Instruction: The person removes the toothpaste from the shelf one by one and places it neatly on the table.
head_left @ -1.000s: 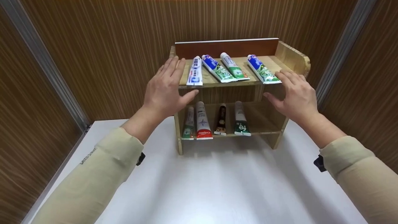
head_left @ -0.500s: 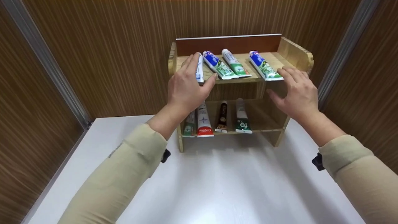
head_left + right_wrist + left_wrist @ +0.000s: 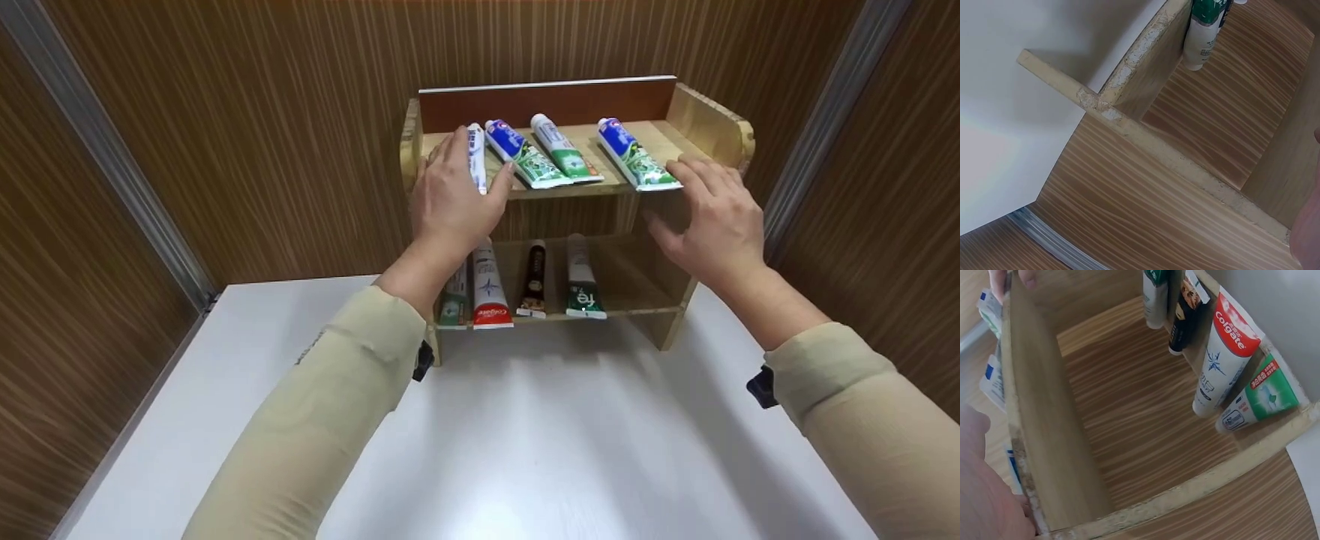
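Note:
A small two-tier wooden shelf (image 3: 707, 124) carries several toothpaste tubes. My left hand (image 3: 456, 202) is at the left end of the upper board, fingers extended and thumb spread. It partly covers a white toothpaste tube (image 3: 477, 159); whether it touches the tube cannot be told. My right hand (image 3: 716, 221) holds the upper board's right front edge, fingers above and thumb below. Its fingertips are beside a blue-and-green toothpaste tube (image 3: 636, 156). Between the hands lie another blue-and-green tube (image 3: 525, 155) and a white-and-green tube (image 3: 566, 150).
The lower tier bears a red-and-white Colgate tube (image 3: 489, 289), a dark tube (image 3: 534, 281), a white-and-dark-green tube (image 3: 582, 281) and a green-ended tube (image 3: 1266, 394). The shelf stands on a white table (image 3: 517, 442) against wood-grain walls (image 3: 262, 150).
My left hand has moved right, from the shelf's left side to over the white tube. The right hand has stayed at the board's edge. The head view has shifted slightly.

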The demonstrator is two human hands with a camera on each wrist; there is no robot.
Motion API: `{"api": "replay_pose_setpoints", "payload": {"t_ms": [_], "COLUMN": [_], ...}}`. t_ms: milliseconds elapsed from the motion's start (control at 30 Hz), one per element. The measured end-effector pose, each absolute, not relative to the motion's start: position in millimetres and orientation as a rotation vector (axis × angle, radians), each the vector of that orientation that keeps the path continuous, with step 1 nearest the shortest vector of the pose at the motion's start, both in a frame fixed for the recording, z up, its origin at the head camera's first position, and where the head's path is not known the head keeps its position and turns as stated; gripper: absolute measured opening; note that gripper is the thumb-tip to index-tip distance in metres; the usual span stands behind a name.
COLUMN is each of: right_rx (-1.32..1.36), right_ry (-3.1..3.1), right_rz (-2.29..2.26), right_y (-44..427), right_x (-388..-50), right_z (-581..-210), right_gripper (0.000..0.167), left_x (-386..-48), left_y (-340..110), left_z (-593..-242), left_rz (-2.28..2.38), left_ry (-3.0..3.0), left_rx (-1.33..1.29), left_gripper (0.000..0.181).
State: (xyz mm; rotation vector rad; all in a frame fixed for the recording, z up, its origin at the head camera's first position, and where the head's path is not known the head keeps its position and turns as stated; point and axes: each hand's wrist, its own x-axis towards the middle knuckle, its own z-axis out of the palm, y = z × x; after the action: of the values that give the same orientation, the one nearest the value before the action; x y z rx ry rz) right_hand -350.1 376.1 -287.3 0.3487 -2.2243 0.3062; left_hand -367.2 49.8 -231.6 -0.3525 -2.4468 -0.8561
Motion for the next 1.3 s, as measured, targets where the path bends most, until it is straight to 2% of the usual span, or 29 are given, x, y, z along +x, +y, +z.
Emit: {"api": "replay_pose_setpoints", "payload": {"t_ms": [633,1300], "right_rx": [0.323,0.32], "right_ry": [-2.263,-2.253], "right_rz": [0.315,0.324], "right_y": [377,377], "right_x": [-347,-343], "right_z": [-289,-290], "right_gripper": [0.064,0.064], "left_x": [-372,-367], "left_y": [61,64], "left_z": [-235,-238], "left_rz": [-0.787,-1.032], "left_ry": [-2.516,-2.338], "left_rx": [-0.173,-0.114], "left_gripper": [0.075,0.051]}}
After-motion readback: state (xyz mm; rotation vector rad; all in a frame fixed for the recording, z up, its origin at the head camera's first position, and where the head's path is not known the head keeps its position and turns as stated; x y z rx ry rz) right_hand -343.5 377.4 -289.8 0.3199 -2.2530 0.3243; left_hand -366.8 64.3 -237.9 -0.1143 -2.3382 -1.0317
